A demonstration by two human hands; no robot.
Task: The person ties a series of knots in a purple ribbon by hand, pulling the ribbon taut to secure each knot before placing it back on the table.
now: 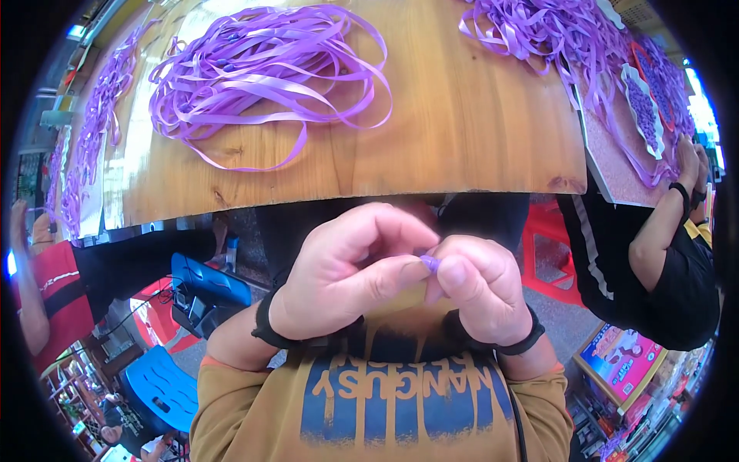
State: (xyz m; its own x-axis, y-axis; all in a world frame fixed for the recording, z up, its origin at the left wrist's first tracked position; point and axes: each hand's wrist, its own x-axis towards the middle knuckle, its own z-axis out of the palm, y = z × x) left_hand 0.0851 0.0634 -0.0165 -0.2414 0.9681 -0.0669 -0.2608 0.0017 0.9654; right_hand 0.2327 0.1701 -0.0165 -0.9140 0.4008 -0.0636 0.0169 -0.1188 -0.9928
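Note:
My left hand [350, 273] and my right hand [477, 289] meet close to my chest, below the near edge of the wooden table [462, 138]. Between their thumbs and fingertips they pinch a small purple piece [429, 262], most of it hidden by the fingers. Both wrists wear black bands. A large loose heap of purple ribbon [262, 73] lies on the table at the upper left, well apart from my hands. A second ribbon heap [539, 31] lies at the far right of the table.
A person in black [662, 262] sits at the right by a pink board [616, 154] with ribbons. Another person in red [46, 292] is at the left. Blue stools [162, 385] stand below left, a red stool [550, 231] under the table.

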